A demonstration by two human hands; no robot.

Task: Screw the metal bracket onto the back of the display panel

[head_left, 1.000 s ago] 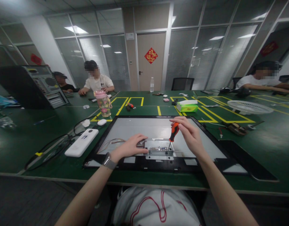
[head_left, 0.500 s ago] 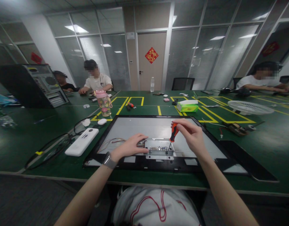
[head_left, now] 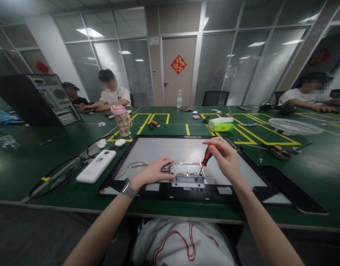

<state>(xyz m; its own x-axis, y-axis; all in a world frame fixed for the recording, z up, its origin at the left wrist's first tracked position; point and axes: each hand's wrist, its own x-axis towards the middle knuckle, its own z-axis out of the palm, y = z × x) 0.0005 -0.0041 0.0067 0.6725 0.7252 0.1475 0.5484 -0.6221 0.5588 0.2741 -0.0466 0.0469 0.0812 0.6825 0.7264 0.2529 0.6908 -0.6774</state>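
Note:
A screwdriver [head_left: 207, 156] with an orange and black handle is pinched in my right hand [head_left: 224, 155], its shaft slanting down to the left. Its tip meets the right end of a silver metal bracket [head_left: 186, 169]. From the left, my left hand [head_left: 153, 170] grips the bracket's edge, thumb at the front and fingers at the back. The bracket lies on a large flat screen panel [head_left: 148, 146] with a grey back and black frame. Thin wires [head_left: 131, 165] run across the panel left of the bracket.
Left of the panel lie a white power bank [head_left: 96, 167] and looped black cables [head_left: 57, 173]. A pink-lidded bottle [head_left: 122, 123], a green tissue pack [head_left: 221, 126] and a white round grille [head_left: 294, 126] stand beyond. A black slab [head_left: 292, 190] lies right. Several people sit across the table.
The screwdriver's handle has leaned further right and my right fingers have shifted slightly around it. The tip stays on the bracket. My left hand has stayed in place.

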